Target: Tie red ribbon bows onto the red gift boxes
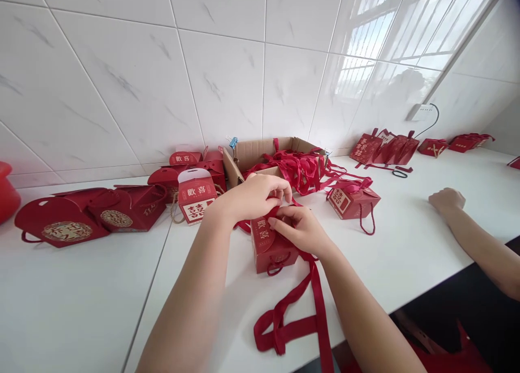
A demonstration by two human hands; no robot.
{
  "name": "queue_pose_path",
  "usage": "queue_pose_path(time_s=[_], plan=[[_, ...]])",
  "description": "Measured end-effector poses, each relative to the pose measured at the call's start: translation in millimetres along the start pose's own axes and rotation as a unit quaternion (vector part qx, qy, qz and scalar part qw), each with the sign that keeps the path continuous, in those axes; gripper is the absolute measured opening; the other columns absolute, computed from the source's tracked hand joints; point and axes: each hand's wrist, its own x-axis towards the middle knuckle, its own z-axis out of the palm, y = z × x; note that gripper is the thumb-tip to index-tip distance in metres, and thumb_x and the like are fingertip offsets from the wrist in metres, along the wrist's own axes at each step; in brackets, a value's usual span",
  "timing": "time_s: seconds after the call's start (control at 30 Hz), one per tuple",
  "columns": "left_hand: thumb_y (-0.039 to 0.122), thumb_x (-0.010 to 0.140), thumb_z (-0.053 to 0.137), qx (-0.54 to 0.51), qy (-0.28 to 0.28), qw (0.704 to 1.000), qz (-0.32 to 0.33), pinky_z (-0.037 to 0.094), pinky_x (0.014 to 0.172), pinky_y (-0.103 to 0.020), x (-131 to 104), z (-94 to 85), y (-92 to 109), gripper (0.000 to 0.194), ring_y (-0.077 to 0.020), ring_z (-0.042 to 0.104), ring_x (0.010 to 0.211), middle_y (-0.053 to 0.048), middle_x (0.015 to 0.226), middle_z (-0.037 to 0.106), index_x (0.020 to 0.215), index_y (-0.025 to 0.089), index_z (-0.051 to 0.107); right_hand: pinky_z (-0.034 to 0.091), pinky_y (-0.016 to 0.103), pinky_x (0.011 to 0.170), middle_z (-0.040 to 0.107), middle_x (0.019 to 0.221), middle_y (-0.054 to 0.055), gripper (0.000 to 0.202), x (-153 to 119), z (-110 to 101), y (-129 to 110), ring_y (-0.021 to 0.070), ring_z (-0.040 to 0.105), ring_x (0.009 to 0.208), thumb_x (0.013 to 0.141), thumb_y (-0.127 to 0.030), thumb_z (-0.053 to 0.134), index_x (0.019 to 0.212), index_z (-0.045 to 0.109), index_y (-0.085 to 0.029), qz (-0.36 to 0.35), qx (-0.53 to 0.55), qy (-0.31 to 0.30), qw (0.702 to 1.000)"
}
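Observation:
A small red gift box with gold lettering and a cord handle stands on the white table before me. Above its top, my left hand has curled fingers closed on red ribbon. My right hand is closed in a pinch at the box's top edge, also on the ribbon; the fingertips and the ribbon between them are partly hidden. A long tail of red ribbon runs from the box's right side down to the table's front edge, with a loop lying flat.
Behind the box, a cardboard carton holds tangled red ribbon. A bow-tied box stands to the right, and several red boxes line the left. Black-handled scissors lie further right. Another person's fist rests on the table.

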Motion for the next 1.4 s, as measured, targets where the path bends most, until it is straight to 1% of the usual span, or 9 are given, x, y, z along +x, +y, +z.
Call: queue_pose_path(time_s=[0.17,0.27,0.47,0.57,0.73,0.87,1.1,1.23,1.4], plan=[[0.018,0.077,0.052,0.073,0.101,0.992,0.017,0.042,0.077,-0.034,9.6,1.6,-7.6,0.013,-0.0197,0.054,0.083,-0.003,0.092,0.059,0.084,0.022,0.062,0.038,0.025,0.056,0.060,0.063,0.000,0.024,4.0,1.3,3.0,0.0127,0.050,0.057,0.083,-0.033,0.054,0.066,0.061,-0.018,-0.009,0.020,0.004,1.000],[0.032,0.082,0.053,0.054,0.178,0.982,0.008,0.042,0.073,-0.031,3.5,-1.1,-7.7,0.013,-0.0175,0.052,0.078,-0.003,0.090,0.056,0.084,0.020,0.058,0.042,0.026,0.062,0.065,0.067,0.001,0.024,7.6,1.6,7.8,0.0151,0.056,0.064,0.084,-0.032,0.053,0.066,0.061,-0.018,-0.014,0.048,0.015,0.999],[0.057,0.087,0.040,-0.102,0.105,0.983,-0.109,0.039,0.058,-0.026,-23.9,21.2,-24.6,0.039,-0.0146,0.050,0.064,0.001,0.073,0.054,0.085,0.021,0.055,0.043,0.027,0.064,0.064,0.067,0.001,0.023,9.9,2.5,16.2,0.0156,0.056,0.064,0.085,-0.035,0.052,0.070,0.060,-0.019,-0.016,0.083,0.008,0.996],[0.055,0.086,0.043,-0.200,0.126,0.967,-0.093,0.045,0.068,-0.027,-37.7,45.3,-31.1,0.037,-0.0164,0.056,0.078,-0.002,0.087,0.059,0.093,0.021,0.056,0.043,0.028,0.064,0.062,0.067,0.002,0.024,7.7,6.9,13.8,0.0157,0.055,0.064,0.085,-0.036,0.052,0.071,0.061,-0.019,-0.033,0.088,0.007,0.996],[0.041,0.083,0.057,-0.271,0.257,0.927,-0.044,0.048,0.084,-0.030,-52.5,71.9,-29.0,0.029,-0.0203,0.058,0.101,-0.007,0.107,0.061,0.104,0.021,0.055,0.045,0.029,0.062,0.063,0.069,0.003,0.025,-1.1,24.5,5.9,0.0174,0.056,0.065,0.086,-0.038,0.051,0.075,0.063,-0.019,-0.053,0.114,0.007,0.992],[0.035,0.082,0.060,-0.291,0.271,0.917,-0.026,0.047,0.091,-0.032,-62.5,76.7,-32.0,0.026,-0.0204,0.060,0.103,-0.007,0.106,0.066,0.103,0.020,0.061,0.046,0.030,0.062,0.065,0.070,0.004,0.020,-7.3,35.4,3.2,0.0195,0.059,0.066,0.086,-0.035,0.052,0.079,0.064,-0.021,-0.063,0.106,0.027,0.992],[0.034,0.076,0.066,-0.302,0.349,0.885,-0.069,0.051,0.082,-0.034,-75.7,84.0,-37.3,0.019,-0.0204,0.064,0.088,-0.007,0.091,0.069,0.086,0.018,0.065,0.049,0.030,0.067,0.067,0.074,0.003,0.012,-11.7,41.4,0.5,0.0187,0.064,0.070,0.086,-0.032,0.053,0.088,0.058,-0.022,-0.080,0.107,0.032,0.991],[0.034,0.074,0.067,-0.302,0.366,0.877,-0.075,0.051,0.076,-0.031,-78.3,85.6,-34.7,0.018,-0.0176,0.063,0.079,-0.004,0.080,0.066,0.078,0.017,0.062,0.049,0.029,0.065,0.067,0.075,0.000,0.027,-15.0,45.3,0.7,0.0170,0.064,0.068,0.085,-0.031,0.055,0.108,0.043,-0.024,-0.071,0.128,0.060,0.987],[0.034,0.075,0.067,-0.316,0.365,0.873,-0.076,0.050,0.072,-0.028,-78.6,86.5,-33.6,0.019,-0.0157,0.062,0.076,-0.002,0.076,0.064,0.075,0.018,0.058,0.048,0.029,0.066,0.068,0.080,0.003,0.017,-15.8,44.8,-1.1,0.0169,0.062,0.070,0.086,-0.028,0.053,0.103,0.056,-0.023,-0.112,0.081,0.058,0.989]])
